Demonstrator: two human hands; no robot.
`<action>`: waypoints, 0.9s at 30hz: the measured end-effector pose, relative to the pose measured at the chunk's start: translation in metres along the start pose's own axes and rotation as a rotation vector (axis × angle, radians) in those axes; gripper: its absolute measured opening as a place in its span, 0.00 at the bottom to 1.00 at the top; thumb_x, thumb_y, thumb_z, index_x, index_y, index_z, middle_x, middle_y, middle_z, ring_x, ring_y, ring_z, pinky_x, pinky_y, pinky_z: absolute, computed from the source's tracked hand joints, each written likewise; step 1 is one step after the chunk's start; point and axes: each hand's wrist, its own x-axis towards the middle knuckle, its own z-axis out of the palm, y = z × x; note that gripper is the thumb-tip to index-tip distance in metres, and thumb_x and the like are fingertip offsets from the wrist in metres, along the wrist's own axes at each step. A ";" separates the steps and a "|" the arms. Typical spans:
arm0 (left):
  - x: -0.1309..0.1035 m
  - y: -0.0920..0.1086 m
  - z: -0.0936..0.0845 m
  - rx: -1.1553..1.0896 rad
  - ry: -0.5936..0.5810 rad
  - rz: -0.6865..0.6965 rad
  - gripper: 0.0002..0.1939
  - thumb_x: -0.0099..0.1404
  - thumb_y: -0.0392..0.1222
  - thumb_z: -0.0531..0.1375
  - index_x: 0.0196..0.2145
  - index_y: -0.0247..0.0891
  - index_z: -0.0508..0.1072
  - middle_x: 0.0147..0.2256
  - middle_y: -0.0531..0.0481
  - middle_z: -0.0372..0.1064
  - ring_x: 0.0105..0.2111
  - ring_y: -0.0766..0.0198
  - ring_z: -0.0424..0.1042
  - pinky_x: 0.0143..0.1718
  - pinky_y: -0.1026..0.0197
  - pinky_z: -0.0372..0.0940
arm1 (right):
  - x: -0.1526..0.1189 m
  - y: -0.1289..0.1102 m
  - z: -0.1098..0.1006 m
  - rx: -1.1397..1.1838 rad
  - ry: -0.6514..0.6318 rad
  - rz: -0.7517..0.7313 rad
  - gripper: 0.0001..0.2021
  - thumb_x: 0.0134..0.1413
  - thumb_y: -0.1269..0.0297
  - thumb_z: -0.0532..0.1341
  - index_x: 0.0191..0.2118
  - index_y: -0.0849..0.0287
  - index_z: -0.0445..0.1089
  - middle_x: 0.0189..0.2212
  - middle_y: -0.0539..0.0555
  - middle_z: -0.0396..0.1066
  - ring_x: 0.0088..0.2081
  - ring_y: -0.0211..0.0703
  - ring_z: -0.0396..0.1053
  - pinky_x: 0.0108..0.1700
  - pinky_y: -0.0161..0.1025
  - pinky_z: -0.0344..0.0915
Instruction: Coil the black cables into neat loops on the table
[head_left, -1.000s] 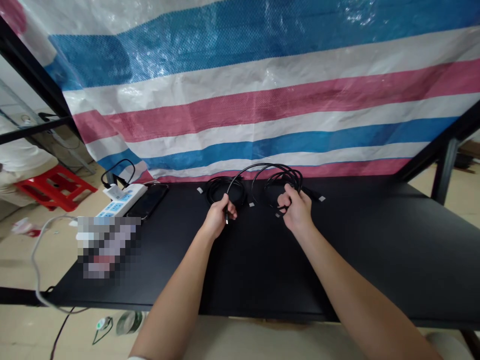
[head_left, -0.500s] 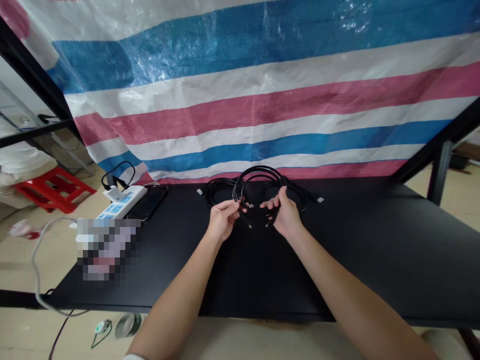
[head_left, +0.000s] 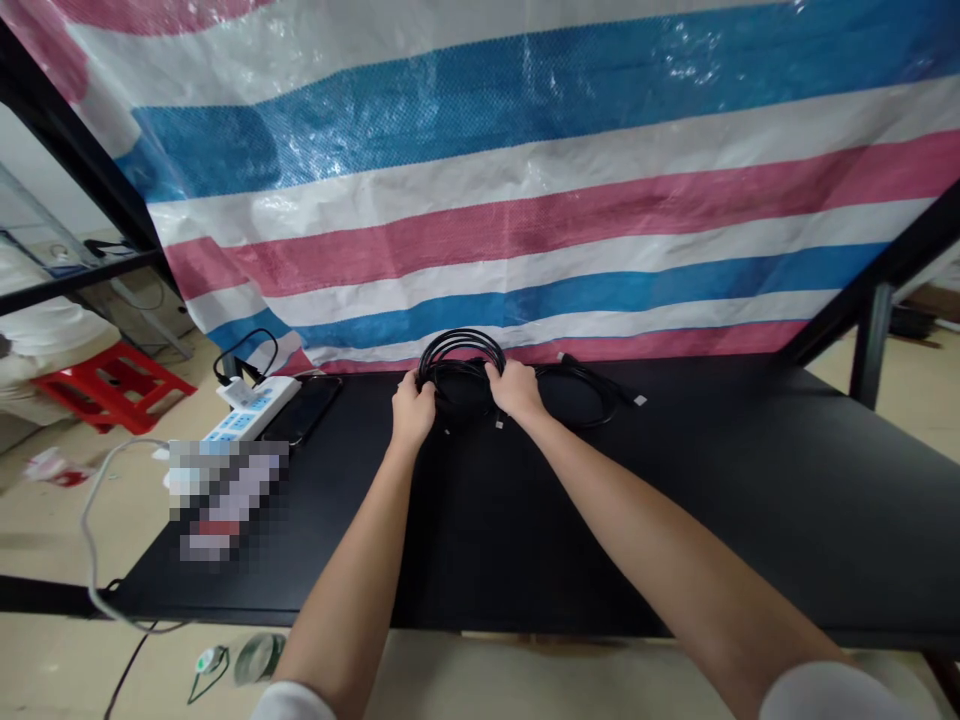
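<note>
Near the centre of the frame, the left hand (head_left: 413, 410) grips the left side of a black coil (head_left: 463, 337), fingers curled around it. The right hand (head_left: 517, 390) pinches the right side, its thumb toward the loops. The coil arches between the hands, tilted up at the far edge of the black table (head_left: 525, 540). Darker loops lie below it; whether they belong to it I cannot tell. Just right of the right hand, a second coil (head_left: 600, 385) lies flat, with a white tag (head_left: 640, 400) at its right.

At left on the table, a phone (head_left: 307, 408) lies beside a power strip (head_left: 251, 415). A striped sheet (head_left: 480, 220) fills the upper frame. At the left edge, a person (head_left: 56, 330) sits on a red stool (head_left: 124, 378).
</note>
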 end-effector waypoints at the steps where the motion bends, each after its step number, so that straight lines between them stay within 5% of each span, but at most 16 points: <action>1: 0.000 -0.004 -0.001 0.063 0.048 0.043 0.06 0.57 0.39 0.54 0.31 0.41 0.70 0.27 0.47 0.72 0.35 0.52 0.73 0.40 0.54 0.63 | 0.000 -0.002 0.003 -0.002 -0.032 0.001 0.20 0.63 0.59 0.49 0.46 0.69 0.72 0.44 0.70 0.73 0.47 0.55 0.71 0.46 0.41 0.64; 7: 0.004 -0.027 -0.003 0.175 0.125 0.085 0.15 0.64 0.47 0.48 0.29 0.41 0.72 0.27 0.43 0.71 0.39 0.49 0.72 0.42 0.54 0.62 | 0.004 -0.009 0.015 -0.025 -0.113 -0.021 0.22 0.64 0.60 0.45 0.49 0.70 0.70 0.47 0.72 0.70 0.48 0.56 0.71 0.45 0.43 0.65; 11: 0.008 -0.037 0.001 0.171 0.131 0.173 0.17 0.63 0.43 0.49 0.40 0.38 0.75 0.37 0.40 0.71 0.47 0.50 0.69 0.49 0.54 0.61 | 0.009 -0.009 0.018 -0.042 -0.138 -0.034 0.20 0.63 0.63 0.46 0.47 0.70 0.71 0.47 0.72 0.70 0.48 0.55 0.71 0.45 0.42 0.65; 15: 0.009 -0.040 0.006 0.262 0.133 0.088 0.23 0.60 0.37 0.50 0.53 0.35 0.70 0.45 0.36 0.67 0.49 0.48 0.68 0.51 0.51 0.61 | 0.013 -0.009 0.020 -0.070 -0.140 -0.036 0.17 0.61 0.69 0.50 0.51 0.73 0.66 0.48 0.75 0.69 0.49 0.55 0.70 0.45 0.43 0.65; 19: 0.005 -0.040 0.009 0.376 0.084 0.086 0.26 0.60 0.35 0.51 0.56 0.31 0.67 0.50 0.32 0.64 0.53 0.45 0.65 0.54 0.48 0.58 | 0.014 -0.010 0.023 -0.161 -0.143 -0.074 0.20 0.61 0.71 0.49 0.57 0.73 0.59 0.49 0.74 0.68 0.50 0.54 0.69 0.46 0.44 0.65; 23: -0.003 -0.037 0.009 0.493 0.050 0.147 0.29 0.57 0.46 0.59 0.55 0.32 0.67 0.59 0.29 0.55 0.59 0.38 0.55 0.57 0.39 0.51 | 0.015 -0.011 0.026 -0.304 -0.145 -0.124 0.22 0.60 0.71 0.50 0.59 0.73 0.57 0.54 0.76 0.62 0.51 0.54 0.69 0.47 0.44 0.64; 27: -0.011 -0.032 0.008 0.572 -0.136 0.287 0.31 0.48 0.51 0.66 0.50 0.38 0.72 0.60 0.33 0.54 0.62 0.35 0.46 0.59 0.35 0.43 | 0.017 -0.012 0.023 -0.356 -0.194 -0.124 0.21 0.59 0.70 0.50 0.57 0.69 0.63 0.56 0.73 0.61 0.50 0.54 0.69 0.48 0.44 0.64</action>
